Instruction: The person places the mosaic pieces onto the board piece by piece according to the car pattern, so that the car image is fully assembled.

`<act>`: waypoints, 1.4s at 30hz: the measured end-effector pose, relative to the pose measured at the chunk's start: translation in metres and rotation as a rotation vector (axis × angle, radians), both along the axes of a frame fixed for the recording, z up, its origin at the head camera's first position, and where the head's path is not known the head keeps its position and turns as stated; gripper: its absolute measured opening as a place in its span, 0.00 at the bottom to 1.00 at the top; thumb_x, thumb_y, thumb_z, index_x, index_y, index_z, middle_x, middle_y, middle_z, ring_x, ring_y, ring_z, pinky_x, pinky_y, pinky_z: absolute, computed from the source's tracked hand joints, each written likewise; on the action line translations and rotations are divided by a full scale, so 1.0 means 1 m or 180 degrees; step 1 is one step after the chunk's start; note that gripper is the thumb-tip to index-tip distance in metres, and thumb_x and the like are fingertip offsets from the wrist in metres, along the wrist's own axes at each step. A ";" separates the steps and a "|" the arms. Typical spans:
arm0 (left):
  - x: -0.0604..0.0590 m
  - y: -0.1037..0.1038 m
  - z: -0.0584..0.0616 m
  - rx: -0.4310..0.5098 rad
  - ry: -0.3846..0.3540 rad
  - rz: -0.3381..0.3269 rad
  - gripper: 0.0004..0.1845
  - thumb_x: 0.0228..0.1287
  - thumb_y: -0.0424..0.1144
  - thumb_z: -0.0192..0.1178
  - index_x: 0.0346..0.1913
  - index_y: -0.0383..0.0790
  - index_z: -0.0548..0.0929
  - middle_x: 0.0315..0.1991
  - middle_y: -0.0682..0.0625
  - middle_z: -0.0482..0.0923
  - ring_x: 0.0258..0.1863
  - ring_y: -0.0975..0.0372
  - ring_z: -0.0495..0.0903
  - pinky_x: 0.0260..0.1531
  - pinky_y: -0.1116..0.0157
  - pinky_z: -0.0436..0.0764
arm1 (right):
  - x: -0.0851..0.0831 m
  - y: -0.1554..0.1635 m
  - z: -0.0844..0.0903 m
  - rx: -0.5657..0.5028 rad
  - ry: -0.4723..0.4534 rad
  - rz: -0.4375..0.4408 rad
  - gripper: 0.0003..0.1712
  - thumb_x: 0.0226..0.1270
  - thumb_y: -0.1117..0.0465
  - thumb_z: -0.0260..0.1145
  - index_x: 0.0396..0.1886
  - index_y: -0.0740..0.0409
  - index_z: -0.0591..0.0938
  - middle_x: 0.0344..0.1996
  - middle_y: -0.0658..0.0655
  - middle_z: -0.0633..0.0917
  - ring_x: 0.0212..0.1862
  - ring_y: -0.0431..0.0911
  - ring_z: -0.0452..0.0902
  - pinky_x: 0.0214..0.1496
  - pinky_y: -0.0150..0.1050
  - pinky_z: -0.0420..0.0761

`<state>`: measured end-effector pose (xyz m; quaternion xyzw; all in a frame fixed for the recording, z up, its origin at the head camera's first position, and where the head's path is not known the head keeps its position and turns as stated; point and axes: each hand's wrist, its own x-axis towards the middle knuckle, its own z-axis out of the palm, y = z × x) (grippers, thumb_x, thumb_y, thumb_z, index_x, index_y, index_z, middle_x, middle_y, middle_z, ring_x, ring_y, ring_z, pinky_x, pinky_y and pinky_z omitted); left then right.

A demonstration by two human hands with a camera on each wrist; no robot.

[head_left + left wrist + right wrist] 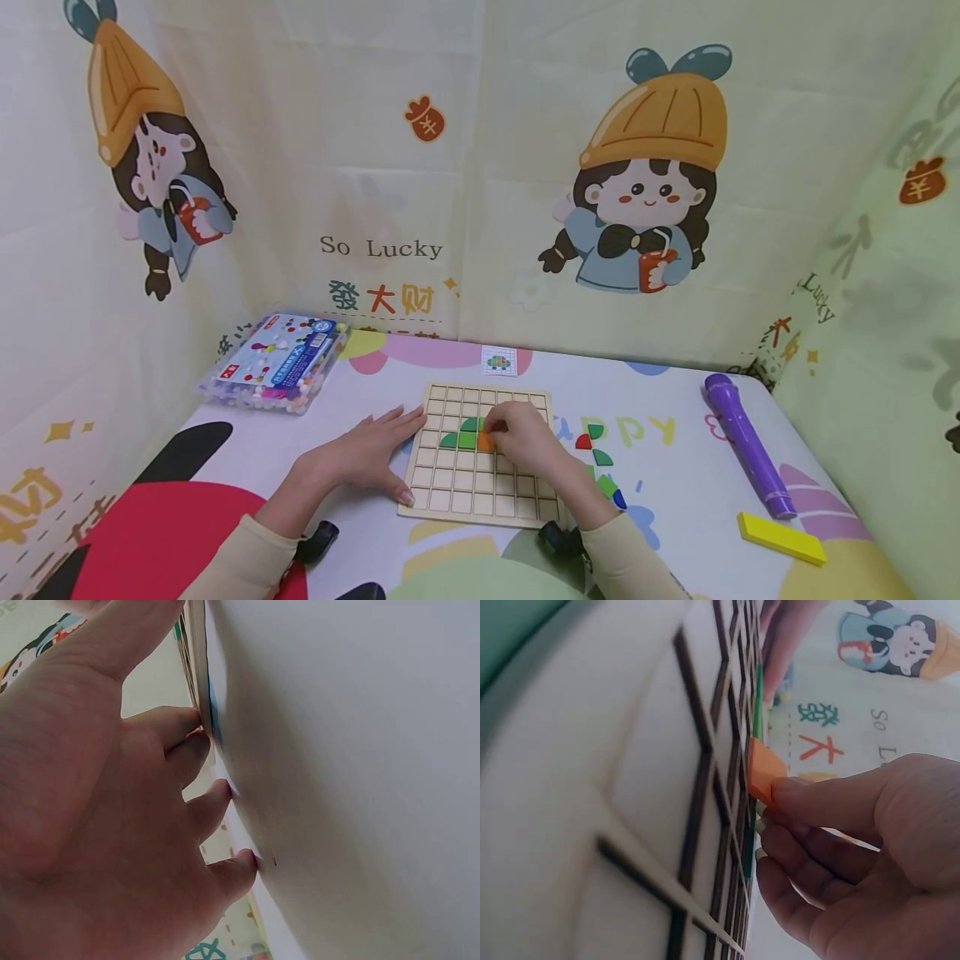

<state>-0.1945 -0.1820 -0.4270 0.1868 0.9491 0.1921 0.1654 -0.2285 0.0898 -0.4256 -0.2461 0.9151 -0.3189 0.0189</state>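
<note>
A wooden grid board (441, 481) lies on the table in the head view, with several green pieces (467, 440) in its middle cells. My left hand (367, 454) is spread along the board's left side, thumb near the bottom left corner and fingertips by the upper left edge. In the left wrist view, the fingers of the left hand (142, 795) are spread against the board and tabletop. Over the board's centre, my right hand (528, 437) pinches an orange square tile (763, 771) between thumb and fingers, tilted against the grid right beside the green pieces.
Loose red, green and blue pieces (602, 457) lie right of the board. Behind it is a small picture card (498, 362). A clear box of beads (277, 362) sits at back left. On the right are a purple microphone-shaped object (750, 446) and a yellow block (782, 538).
</note>
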 end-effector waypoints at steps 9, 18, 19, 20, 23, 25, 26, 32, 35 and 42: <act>0.000 0.000 0.001 0.0058 0.0005 -0.0023 0.63 0.38 0.65 0.76 0.78 0.47 0.58 0.81 0.53 0.51 0.81 0.48 0.45 0.74 0.35 0.48 | 0.004 -0.002 -0.001 0.0264 0.0351 0.0041 0.08 0.60 0.71 0.68 0.33 0.57 0.91 0.30 0.48 0.84 0.36 0.40 0.77 0.41 0.34 0.81; 0.000 0.000 0.001 0.0047 0.0009 -0.0050 0.63 0.38 0.65 0.76 0.78 0.46 0.58 0.81 0.52 0.51 0.81 0.47 0.45 0.74 0.34 0.48 | 0.005 -0.002 0.000 0.0421 0.0355 0.0040 0.09 0.59 0.71 0.69 0.30 0.55 0.92 0.29 0.46 0.83 0.34 0.38 0.74 0.40 0.33 0.81; 0.000 0.000 0.001 0.0049 0.0008 -0.0048 0.64 0.38 0.65 0.76 0.78 0.46 0.58 0.81 0.52 0.51 0.81 0.47 0.45 0.74 0.34 0.48 | 0.005 -0.002 0.000 0.0424 0.0355 0.0054 0.09 0.59 0.71 0.69 0.30 0.55 0.92 0.29 0.46 0.83 0.34 0.38 0.75 0.40 0.33 0.81; 0.000 0.000 0.002 0.0053 0.0007 -0.0048 0.64 0.38 0.65 0.77 0.78 0.46 0.58 0.81 0.52 0.51 0.81 0.47 0.45 0.74 0.35 0.48 | 0.005 -0.001 0.001 0.0423 0.0363 0.0084 0.09 0.59 0.71 0.69 0.30 0.55 0.92 0.29 0.46 0.83 0.34 0.39 0.75 0.41 0.33 0.81; 0.001 0.000 0.001 0.0052 0.0014 -0.0057 0.64 0.38 0.66 0.76 0.78 0.46 0.58 0.81 0.52 0.50 0.81 0.47 0.45 0.74 0.35 0.48 | 0.004 0.003 0.003 0.0392 0.0370 0.0156 0.09 0.59 0.71 0.68 0.31 0.55 0.91 0.29 0.47 0.85 0.34 0.39 0.76 0.41 0.34 0.82; 0.001 0.000 0.001 0.0052 0.0022 -0.0059 0.64 0.38 0.66 0.76 0.78 0.46 0.57 0.81 0.52 0.50 0.81 0.47 0.45 0.74 0.35 0.48 | 0.003 0.006 0.005 0.0344 0.0382 0.0204 0.10 0.59 0.72 0.67 0.31 0.56 0.91 0.30 0.48 0.86 0.35 0.40 0.78 0.41 0.34 0.82; 0.001 0.000 0.002 0.0050 0.0025 -0.0055 0.64 0.38 0.66 0.76 0.78 0.46 0.58 0.81 0.52 0.50 0.81 0.47 0.45 0.74 0.35 0.48 | 0.003 0.008 0.007 0.0316 0.0371 0.0206 0.10 0.60 0.72 0.67 0.32 0.57 0.91 0.30 0.49 0.86 0.35 0.41 0.78 0.41 0.35 0.82; 0.002 0.000 0.002 0.0042 0.0020 -0.0023 0.64 0.37 0.65 0.77 0.78 0.46 0.58 0.81 0.52 0.50 0.81 0.48 0.45 0.74 0.35 0.48 | 0.001 0.020 0.015 0.0206 0.0228 0.0078 0.09 0.60 0.74 0.66 0.34 0.61 0.90 0.32 0.54 0.87 0.35 0.42 0.79 0.39 0.36 0.82; 0.003 0.000 0.002 0.0051 0.0010 -0.0017 0.63 0.38 0.65 0.77 0.78 0.46 0.58 0.81 0.52 0.51 0.81 0.48 0.45 0.74 0.34 0.47 | -0.002 0.027 0.018 0.0218 0.0143 -0.0023 0.08 0.60 0.73 0.66 0.35 0.61 0.89 0.33 0.54 0.87 0.34 0.42 0.77 0.40 0.37 0.81; 0.004 0.001 0.004 0.0065 0.0009 -0.0019 0.63 0.38 0.64 0.77 0.78 0.46 0.58 0.80 0.52 0.52 0.81 0.48 0.45 0.74 0.34 0.48 | -0.009 0.053 0.023 0.0257 -0.0094 -0.0267 0.06 0.62 0.70 0.67 0.36 0.60 0.88 0.32 0.55 0.85 0.34 0.42 0.73 0.38 0.37 0.77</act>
